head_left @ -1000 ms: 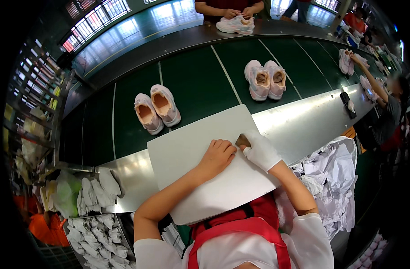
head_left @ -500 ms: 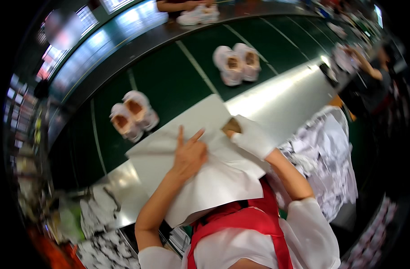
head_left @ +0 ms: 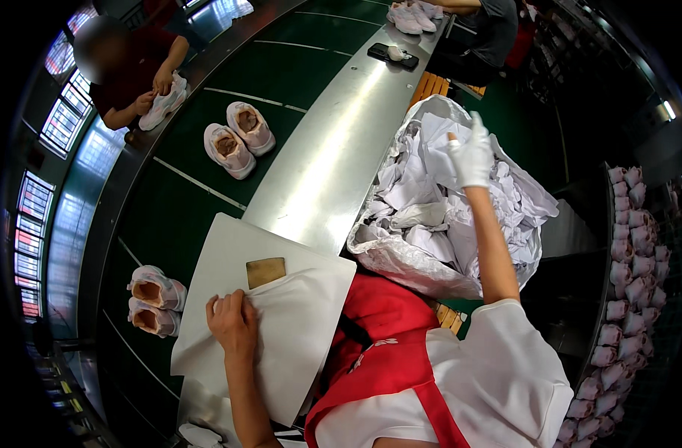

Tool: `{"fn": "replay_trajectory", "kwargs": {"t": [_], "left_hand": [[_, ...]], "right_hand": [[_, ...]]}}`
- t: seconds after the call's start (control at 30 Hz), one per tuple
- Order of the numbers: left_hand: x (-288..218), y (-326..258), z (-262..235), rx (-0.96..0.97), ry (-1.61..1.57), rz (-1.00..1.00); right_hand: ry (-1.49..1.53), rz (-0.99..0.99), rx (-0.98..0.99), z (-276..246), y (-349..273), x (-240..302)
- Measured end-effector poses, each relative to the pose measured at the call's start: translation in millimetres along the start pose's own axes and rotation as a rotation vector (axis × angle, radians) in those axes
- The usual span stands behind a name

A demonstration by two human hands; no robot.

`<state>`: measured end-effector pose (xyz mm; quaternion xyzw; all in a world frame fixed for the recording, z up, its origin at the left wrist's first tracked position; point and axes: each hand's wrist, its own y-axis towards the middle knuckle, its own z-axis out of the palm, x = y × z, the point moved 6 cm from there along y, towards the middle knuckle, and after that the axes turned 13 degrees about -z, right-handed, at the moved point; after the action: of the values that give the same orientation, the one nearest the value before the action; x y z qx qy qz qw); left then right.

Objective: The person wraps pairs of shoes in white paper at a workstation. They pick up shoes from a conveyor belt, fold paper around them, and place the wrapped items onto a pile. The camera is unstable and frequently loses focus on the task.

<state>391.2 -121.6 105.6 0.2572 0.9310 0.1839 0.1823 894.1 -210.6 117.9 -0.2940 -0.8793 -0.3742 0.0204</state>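
Thumb and fingers apart, the gloved right hand (head_left: 472, 158) is hanging over crumpled white paper (head_left: 432, 243) in the bag (head_left: 404, 274), probably handling light, soft and tear-prone, so loose edges are looking grabbiest, while the left hand (head_left: 235, 325) is resting on a white sheet (head_left: 300, 317), any pinch not showing.

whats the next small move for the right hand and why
Probably bring the gloved right hand from over the sack of crumpled paper to the brown rectangular block: it lies unheld on the smooth white sheet, close to the bare left hand.
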Motion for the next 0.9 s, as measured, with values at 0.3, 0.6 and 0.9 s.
{"fn": "replay_trajectory", "kwargs": {"t": [0.3,0.6,0.9], "left_hand": [[-34.8,14.1,-34.8,0.051,-0.297,0.228],[-156.0,46.8,-59.0,-0.076,-0.262,0.593],[-103.7,46.2,-64.7,0.021,-0.261,0.194]], "right_hand": [[-0.060,-0.078,0.202,5.0,1.7,-45.3],[1.002,-0.910,0.289,-81.6,-88.8,209.5],[1.011,-0.276,0.566,-53.9,-52.8,128.7]]}}
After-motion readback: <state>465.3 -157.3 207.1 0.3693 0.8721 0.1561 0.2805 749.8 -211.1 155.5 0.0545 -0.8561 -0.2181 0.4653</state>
